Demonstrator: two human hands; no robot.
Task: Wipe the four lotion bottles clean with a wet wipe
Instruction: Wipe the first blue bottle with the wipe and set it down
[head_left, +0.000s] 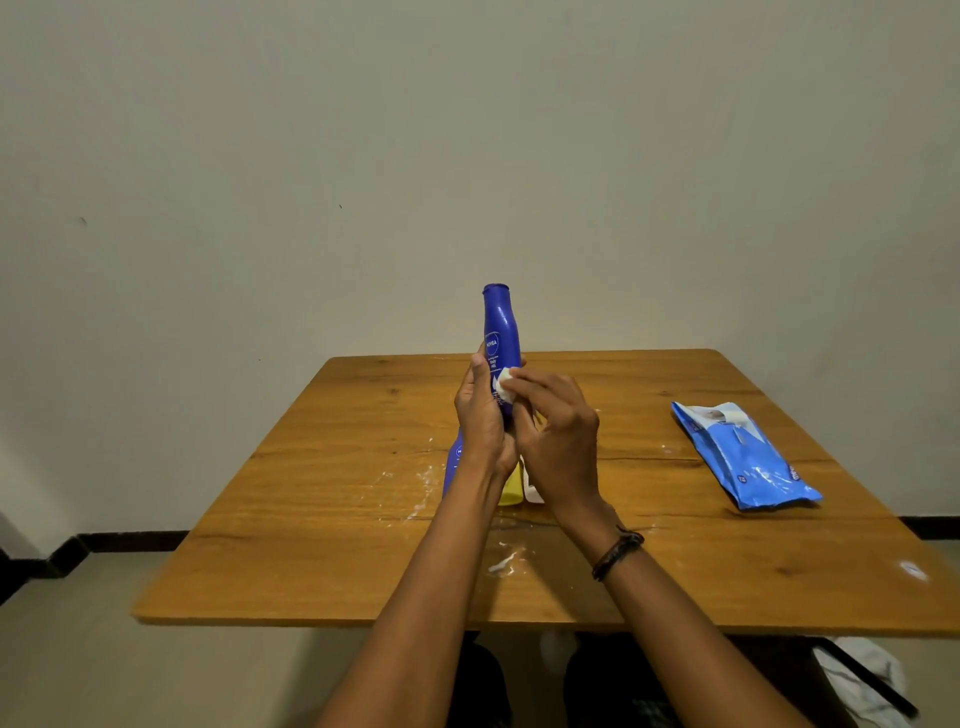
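Nearest me, white smears (503, 564) mark the table (311, 571). Above them, my left hand (480, 415) wraps the lower body of the blue bottle (501, 332), held upright off the table. My right hand (558, 441) pinches the wipe (505, 387) against its label. Status: I judge this bottle mid-wipe. Partly hidden behind my hands lie a second blue bottle (453, 467), a yellow bottle (511, 488) and a white bottle (532, 491) — cleanliness not determinable. The wipe pack (743, 457) lies apart, to the right.

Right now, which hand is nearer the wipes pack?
Right. The right hand, holding a wipe, sits left of the wipes pack; left hand, gripping the Nivea bottle, is farther left.
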